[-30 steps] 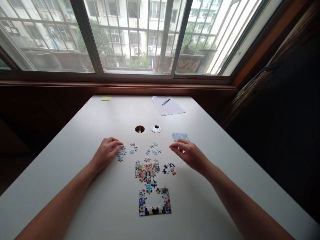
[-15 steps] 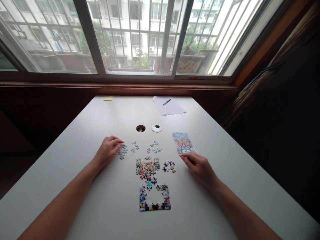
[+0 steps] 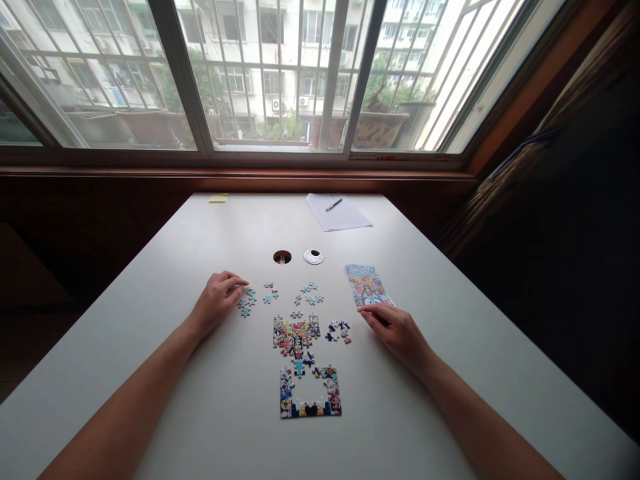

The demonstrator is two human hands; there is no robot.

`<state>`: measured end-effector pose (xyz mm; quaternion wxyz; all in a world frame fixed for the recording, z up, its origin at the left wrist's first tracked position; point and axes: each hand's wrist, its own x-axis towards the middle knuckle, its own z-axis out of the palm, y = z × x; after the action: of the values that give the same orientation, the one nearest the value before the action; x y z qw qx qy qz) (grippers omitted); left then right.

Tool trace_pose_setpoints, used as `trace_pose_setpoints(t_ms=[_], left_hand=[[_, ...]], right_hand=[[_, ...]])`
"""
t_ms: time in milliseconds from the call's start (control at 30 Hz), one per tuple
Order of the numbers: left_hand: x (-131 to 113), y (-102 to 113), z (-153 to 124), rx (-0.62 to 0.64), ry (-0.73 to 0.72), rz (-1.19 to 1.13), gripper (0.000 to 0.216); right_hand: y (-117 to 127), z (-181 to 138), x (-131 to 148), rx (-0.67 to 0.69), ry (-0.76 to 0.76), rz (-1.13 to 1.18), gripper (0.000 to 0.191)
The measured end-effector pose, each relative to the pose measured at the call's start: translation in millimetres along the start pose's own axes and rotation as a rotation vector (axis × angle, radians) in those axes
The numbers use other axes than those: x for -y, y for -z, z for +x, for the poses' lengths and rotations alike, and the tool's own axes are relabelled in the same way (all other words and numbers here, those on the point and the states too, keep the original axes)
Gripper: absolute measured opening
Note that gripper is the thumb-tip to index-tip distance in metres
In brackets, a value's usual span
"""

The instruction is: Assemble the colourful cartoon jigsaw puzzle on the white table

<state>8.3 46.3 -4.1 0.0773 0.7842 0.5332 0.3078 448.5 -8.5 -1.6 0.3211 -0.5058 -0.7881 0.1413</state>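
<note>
In the head view, the work in hand looks like piecing a jigsaw together, at a point of checking the picture card (image 3: 367, 283) against the loose pieces. The next move would seem to call for choosing one piece and a light fingertip pinch on it.

The left hand (image 3: 221, 298) is narrow, its fingers bent and close together, the fingertips at the edge of the left cluster (image 3: 246, 309); whether they pinch a piece, I cannot tell. The right hand (image 3: 393, 327) is narrow too, fingertips at the near edge of the picture card, which lies just beyond it; whether the edge is gripped is unclear.

Between the hands lie scattered blue pieces (image 3: 314, 300), with the upper section (image 3: 295, 331) nearer the person. The dark pieces (image 3: 340, 333) sit just left of the right hand. Closer to the person than both hands, the lower section (image 3: 311, 411) lies on the worktop (image 3: 225, 420), its middle open. Whether the two sections join is too small to tell.
</note>
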Motion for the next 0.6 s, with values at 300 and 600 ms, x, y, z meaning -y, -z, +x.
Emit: trace_pose_setpoints(t_ms=[300, 600], left_hand=[[0.1, 0.0, 1.0, 0.003, 0.004, -0.019, 0.024], [3.7, -1.9, 0.9, -0.011, 0.024, -0.061, 0.024]], right_hand=[[-1.6, -0.2, -3.3, 0.009, 0.014, -0.019, 0.022], [-1.6, 0.3, -4.5, 0.03, 0.027, -0.03, 0.022]])
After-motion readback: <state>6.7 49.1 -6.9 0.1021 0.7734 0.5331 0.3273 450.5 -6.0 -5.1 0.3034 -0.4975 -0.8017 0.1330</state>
